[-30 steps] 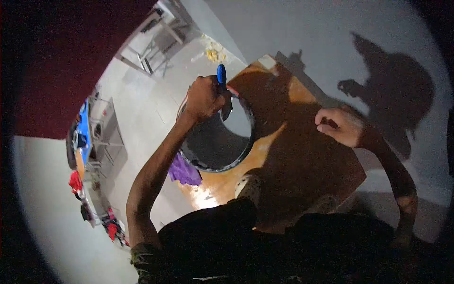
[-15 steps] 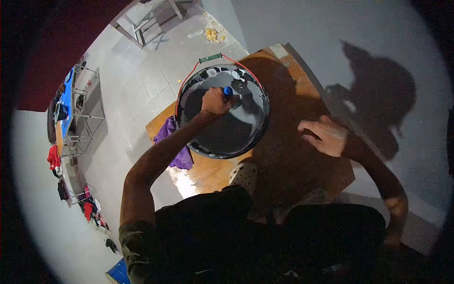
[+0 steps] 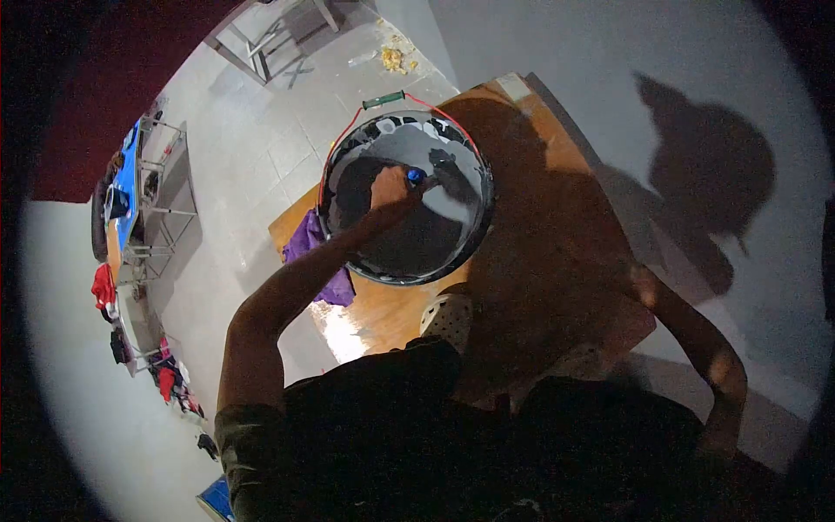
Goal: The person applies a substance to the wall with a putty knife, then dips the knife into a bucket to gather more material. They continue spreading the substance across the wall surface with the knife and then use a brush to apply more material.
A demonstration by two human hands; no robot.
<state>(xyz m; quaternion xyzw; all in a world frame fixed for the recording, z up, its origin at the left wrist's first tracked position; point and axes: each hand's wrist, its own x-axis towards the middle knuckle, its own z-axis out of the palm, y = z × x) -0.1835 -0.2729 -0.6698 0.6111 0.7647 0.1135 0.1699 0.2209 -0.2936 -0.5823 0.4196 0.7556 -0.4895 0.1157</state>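
Observation:
A black bucket [image 3: 489, 204] of grey paint or paste stands on a brown wooden board [image 3: 548, 244]. Its red wire handle has a green grip [image 3: 384, 100]. My left hand [image 3: 391, 188] is closed round a blue-ended tool [image 3: 416, 176] over the bucket's opening; the tool's working end cannot be made out clearly. To the right of the bucket, my right hand [image 3: 609, 263] is over the board in deep shadow, its fingers too dark to read. A purple cloth [image 3: 304, 239] lies against the bucket's left side.
A light perforated clog [image 3: 447, 318] is on the board just below the bucket. The grey wall [image 3: 557, 52] runs along the right. At the far left are a blue-topped table [image 3: 128, 178] and piled clothes [image 3: 167, 378]. Yellow scraps [image 3: 393, 59] lie on the floor.
My left hand and the blue-ended tool have shifted slightly lower within the bucket. My right hand, lit before with curled fingers, is now in shadow.

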